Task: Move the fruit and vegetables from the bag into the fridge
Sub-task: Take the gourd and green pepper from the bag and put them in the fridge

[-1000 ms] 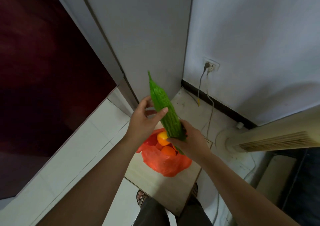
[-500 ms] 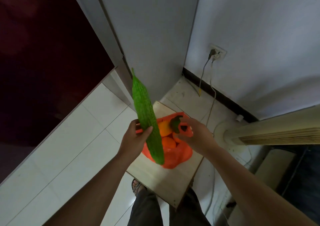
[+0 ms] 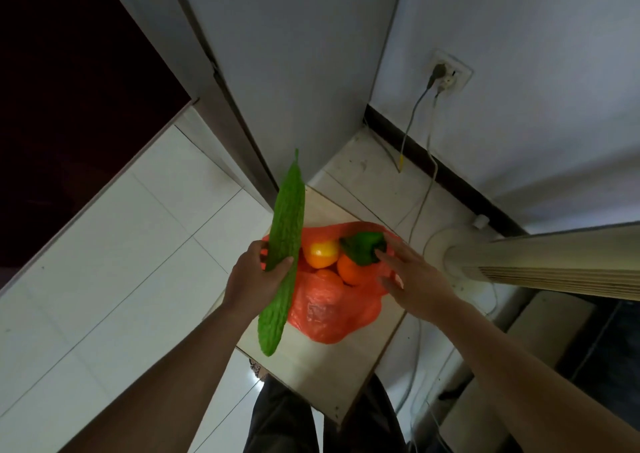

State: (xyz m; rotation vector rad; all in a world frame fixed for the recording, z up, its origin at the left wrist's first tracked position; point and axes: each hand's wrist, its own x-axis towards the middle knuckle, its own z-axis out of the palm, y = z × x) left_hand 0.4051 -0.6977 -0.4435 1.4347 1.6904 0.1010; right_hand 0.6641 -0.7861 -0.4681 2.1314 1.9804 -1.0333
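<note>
Left hand [image 3: 256,279] grips bitter gourd [image 3: 284,244] mid-length, now lower than before; right hand [image 3: 412,279], open, fingertips touching green pepper [image 3: 363,250] in orange bag [image 3: 332,307].

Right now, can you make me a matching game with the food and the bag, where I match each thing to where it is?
Things:
1. bitter gourd
2. green pepper
3. yellow fruit
4. orange bag

Places:
A. sitting on the wooden board
B. held up in the left hand
C. inside the bag, beside the gourd
D. at the top of the bag, at the right hand's fingertips

Pairs: 1-B, 2-D, 3-C, 4-A
</note>
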